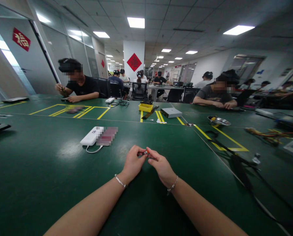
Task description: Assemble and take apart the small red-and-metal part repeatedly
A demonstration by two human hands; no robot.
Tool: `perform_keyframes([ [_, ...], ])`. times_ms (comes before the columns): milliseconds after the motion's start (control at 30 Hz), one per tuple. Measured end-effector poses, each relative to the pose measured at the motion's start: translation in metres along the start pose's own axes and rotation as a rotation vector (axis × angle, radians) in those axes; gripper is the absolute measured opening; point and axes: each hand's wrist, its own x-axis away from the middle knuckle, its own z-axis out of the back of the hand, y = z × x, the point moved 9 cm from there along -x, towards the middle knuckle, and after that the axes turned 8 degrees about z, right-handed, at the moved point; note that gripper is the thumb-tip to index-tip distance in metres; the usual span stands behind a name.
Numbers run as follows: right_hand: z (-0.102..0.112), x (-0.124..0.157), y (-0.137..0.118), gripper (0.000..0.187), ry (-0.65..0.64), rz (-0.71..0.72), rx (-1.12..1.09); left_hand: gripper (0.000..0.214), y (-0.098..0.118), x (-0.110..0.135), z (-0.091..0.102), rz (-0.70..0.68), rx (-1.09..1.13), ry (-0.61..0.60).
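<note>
My left fingers (pixel 136 149) pinch a tiny dark, shiny thing (pixel 144 153); my right fingers (pixel 154 154) touch its orange end (pixel 148 151), pinching or not, I can't tell.

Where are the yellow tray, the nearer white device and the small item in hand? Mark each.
Yellow tray (pixel 145 109): head view, front wall.
White device (pixel 90 136): head view, top face.
Small item (pixel 145 152): head view, shiny middle.

- A white power bank (pixel 89 137) is being borne by the green table (pixel 50 183).
- A yellow tray (pixel 145 108) and a grey box (pixel 171 113) are being borne farther back.
- A white pillar (pixel 134 48) is being marked by a red sign (pixel 134 62).
</note>
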Motion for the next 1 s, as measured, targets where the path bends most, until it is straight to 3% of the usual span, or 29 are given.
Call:
perform_keyframes([
  [333, -0.006, 0.007, 0.014, 0.048, -0.011, -0.201, -0.217, 0.005, 0.003, 0.002, -0.001, -0.069, -0.104, -0.004],
  [433, 0.0, 0.006, 0.018, 0.042, 0.052, -0.213, -0.139, 0.006, 0.005, 0.003, -0.008, -0.083, -0.161, -0.051],
  [533, 0.014, -0.004, 0.012, 0.036, 0.054, -0.146, 0.043, 0.026, 0.007, 0.007, -0.019, -0.11, -0.189, -0.138],
  [633, 0.057, -0.016, -0.003, 0.03, 0.112, -0.08, 0.405, 0.045, 0.003, 0.008, -0.023, -0.094, -0.185, -0.187],
  [733, 0.126, -0.02, -0.026, 0.028, 0.26, -0.03, 0.934, 0.038, -0.009, 0.004, -0.021, -0.034, -0.205, -0.203],
  [800, 0.176, -0.016, -0.031, 0.028, 0.36, -0.093, 1.195, 0.035, -0.019, 0.0, -0.018, 0.018, -0.216, -0.201],
  [900, 0.237, -0.002, -0.022, 0.028, 0.466, -0.268, 1.332, 0.037, -0.027, -0.004, -0.016, 0.062, -0.201, -0.186],
  [1000, 0.27, 0.013, -0.008, 0.03, 0.511, -0.434, 1.333, 0.037, -0.028, -0.003, -0.019, 0.064, -0.209, -0.196],
])
